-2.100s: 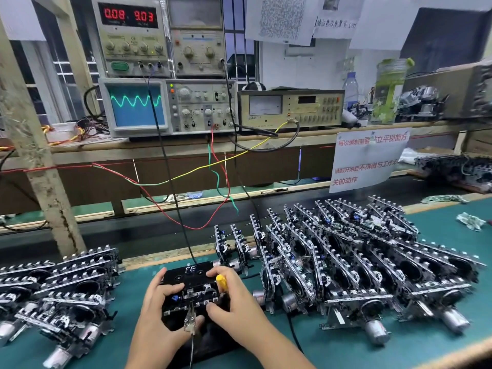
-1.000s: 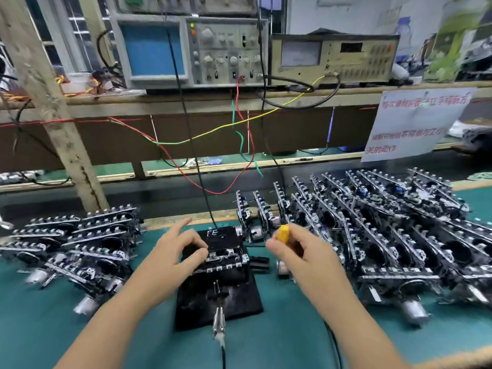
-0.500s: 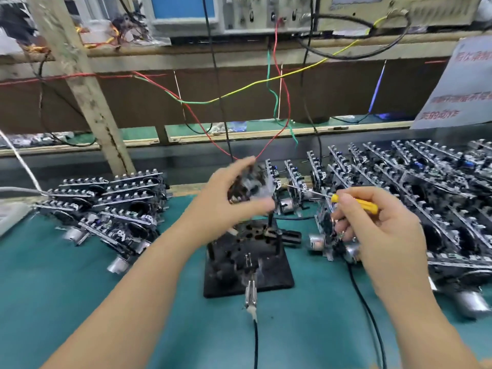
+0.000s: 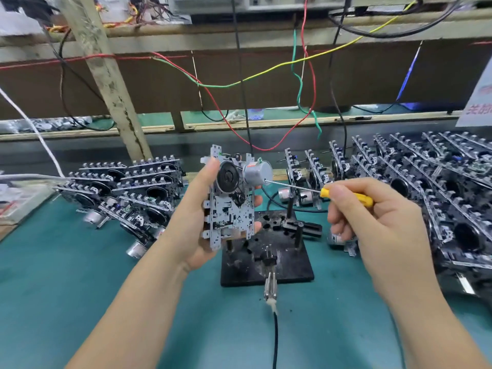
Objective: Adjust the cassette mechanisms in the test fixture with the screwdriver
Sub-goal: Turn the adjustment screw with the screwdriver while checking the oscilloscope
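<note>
My left hand [image 4: 195,217] grips a cassette mechanism [image 4: 231,206] upright above the bench, its metal underside, black flywheel and silver motor facing me. My right hand [image 4: 372,217] pinches a yellow-handled screwdriver [image 4: 346,196]; its thin shaft points left and the tip touches the end of the motor. Below them the black test fixture [image 4: 269,257] stands on the green mat with bare posts and nothing seated in it. A metal clip on a black cable [image 4: 271,288] lies at the fixture's front edge.
A stack of cassette mechanisms [image 4: 125,193] sits to the left, and a much larger batch [image 4: 426,187] fills the right side. Red, green, yellow and black wires [image 4: 300,83] hang down from the shelf behind. A white cable [image 4: 32,123] crosses at far left.
My left hand has lifted the mechanism out of the fixture and turned its underside toward me. My right hand has brought the screwdriver tip onto the motor. The view has dropped toward the bench.
</note>
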{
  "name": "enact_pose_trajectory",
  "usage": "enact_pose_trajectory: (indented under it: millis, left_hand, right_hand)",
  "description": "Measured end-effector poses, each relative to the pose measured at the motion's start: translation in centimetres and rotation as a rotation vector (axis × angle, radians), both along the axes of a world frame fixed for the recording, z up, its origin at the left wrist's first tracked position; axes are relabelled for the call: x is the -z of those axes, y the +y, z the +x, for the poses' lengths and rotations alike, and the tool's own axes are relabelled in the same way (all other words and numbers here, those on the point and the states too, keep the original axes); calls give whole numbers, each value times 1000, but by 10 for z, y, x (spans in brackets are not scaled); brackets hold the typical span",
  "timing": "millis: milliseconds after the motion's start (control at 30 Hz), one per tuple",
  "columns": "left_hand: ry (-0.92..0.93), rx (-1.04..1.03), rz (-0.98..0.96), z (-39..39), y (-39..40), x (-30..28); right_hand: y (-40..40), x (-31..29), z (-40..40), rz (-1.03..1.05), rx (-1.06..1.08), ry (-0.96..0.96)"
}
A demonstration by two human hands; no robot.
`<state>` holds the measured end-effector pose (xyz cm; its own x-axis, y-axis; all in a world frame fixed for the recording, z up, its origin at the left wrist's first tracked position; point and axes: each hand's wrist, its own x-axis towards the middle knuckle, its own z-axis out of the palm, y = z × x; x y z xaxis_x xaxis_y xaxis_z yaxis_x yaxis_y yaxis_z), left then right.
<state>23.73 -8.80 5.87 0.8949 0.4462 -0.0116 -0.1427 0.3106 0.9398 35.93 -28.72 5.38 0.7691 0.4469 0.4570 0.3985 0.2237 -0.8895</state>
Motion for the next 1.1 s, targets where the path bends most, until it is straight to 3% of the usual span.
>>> enact_pose_trajectory:
  millis: [167, 267, 433, 767, 967, 1100]
  left_hand:
    - [0, -91, 210, -2, -4, 11]
    - [-53, -110, 226, -4, -5, 14]
    - [-77, -134, 175, -5, -7, 15]
    - [-67, -116, 319, -8, -11, 16]
    - [-88, -140, 240, -6, -11, 17]
    - [-76, -139, 300, -7, -11, 15]
  right_hand:
    - [7, -3, 7, -118, 41, 59]
    - [9, -6, 7, -193, 2, 78]
    - [12, -3, 4, -45, -112, 238]
    - [11, -4, -3, -50, -64, 157]
    - [10, 0, 2, 4, -169, 148]
    - [9, 1, 2, 20, -157, 150]
